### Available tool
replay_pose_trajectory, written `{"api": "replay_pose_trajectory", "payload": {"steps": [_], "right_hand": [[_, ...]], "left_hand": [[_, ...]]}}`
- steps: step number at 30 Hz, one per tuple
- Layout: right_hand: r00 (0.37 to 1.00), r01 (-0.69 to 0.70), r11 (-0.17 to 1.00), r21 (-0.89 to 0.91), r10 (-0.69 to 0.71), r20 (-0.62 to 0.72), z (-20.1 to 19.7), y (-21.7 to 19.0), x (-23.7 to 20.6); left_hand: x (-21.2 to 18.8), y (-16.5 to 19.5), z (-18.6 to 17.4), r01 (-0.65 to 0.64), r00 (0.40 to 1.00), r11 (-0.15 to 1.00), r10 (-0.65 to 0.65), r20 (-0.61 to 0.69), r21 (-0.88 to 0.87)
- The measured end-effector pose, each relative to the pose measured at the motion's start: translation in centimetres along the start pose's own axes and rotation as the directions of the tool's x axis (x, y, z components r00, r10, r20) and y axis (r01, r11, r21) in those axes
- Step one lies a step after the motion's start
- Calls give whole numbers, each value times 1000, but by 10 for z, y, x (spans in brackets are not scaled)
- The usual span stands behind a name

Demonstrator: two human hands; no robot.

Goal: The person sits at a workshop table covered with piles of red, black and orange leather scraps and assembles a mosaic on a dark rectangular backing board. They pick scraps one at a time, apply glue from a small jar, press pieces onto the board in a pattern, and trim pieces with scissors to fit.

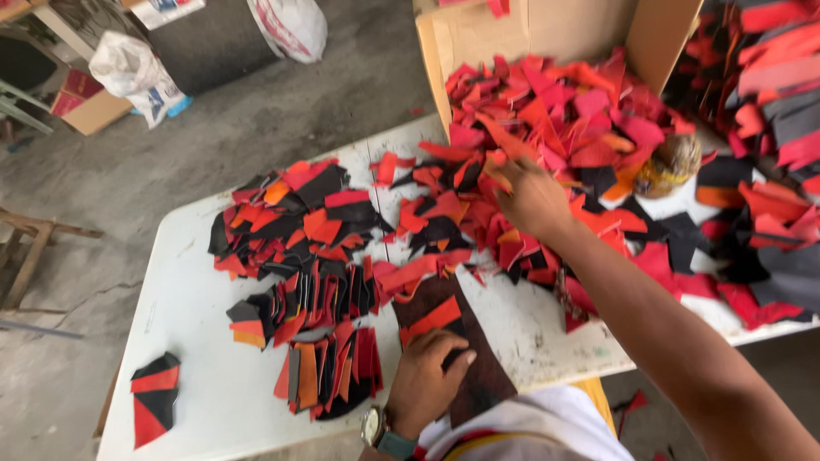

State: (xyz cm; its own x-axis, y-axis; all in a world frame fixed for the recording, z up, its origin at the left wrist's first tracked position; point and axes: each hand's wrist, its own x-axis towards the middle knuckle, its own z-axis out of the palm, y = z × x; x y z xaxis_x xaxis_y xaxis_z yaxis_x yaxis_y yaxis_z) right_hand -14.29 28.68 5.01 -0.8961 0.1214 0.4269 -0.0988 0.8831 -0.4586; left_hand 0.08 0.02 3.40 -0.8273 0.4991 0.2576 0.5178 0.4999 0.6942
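Scrap heap (pixel 547 137) on table (pixel 196 316), spilling perhaps from box (pixel 504 34) behind; stacks (pixel 329 367) at left.

bare table (pixel 205 376) front-left, scrap piles (pixel 547 128) crowding right

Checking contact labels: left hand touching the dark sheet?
Touching. Head view shows the left hand pressed flat on the dark sheet, fingers lying across its surface.

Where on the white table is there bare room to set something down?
Bare table lies along the near-left edge, between the small corner stack and the stacked pieces. Around the right hand the scrap pile is crowded.
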Motion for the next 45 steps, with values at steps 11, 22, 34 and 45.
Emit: {"api": "replay_pose_trajectory", "payload": {"steps": [11,22,34,45], "right_hand": [[967,-52,998,-46,62,248,-6,8,61],[935,-320,610,725,81,345,-77,42,5],[838,-406,810,-424,515,182,-55,88,5],[939,-344,925,163,343,33,-73,77,1]], "left_hand": [[-6,-6,-12,-35,997,999,36,-64,17],[18,10,-10,-79,992,993,70,-106,-83],[13,12,-2,-18,1000,990,15,-24,-143],[16,3,-7,-79,989,991,64,-131,-105]]}}
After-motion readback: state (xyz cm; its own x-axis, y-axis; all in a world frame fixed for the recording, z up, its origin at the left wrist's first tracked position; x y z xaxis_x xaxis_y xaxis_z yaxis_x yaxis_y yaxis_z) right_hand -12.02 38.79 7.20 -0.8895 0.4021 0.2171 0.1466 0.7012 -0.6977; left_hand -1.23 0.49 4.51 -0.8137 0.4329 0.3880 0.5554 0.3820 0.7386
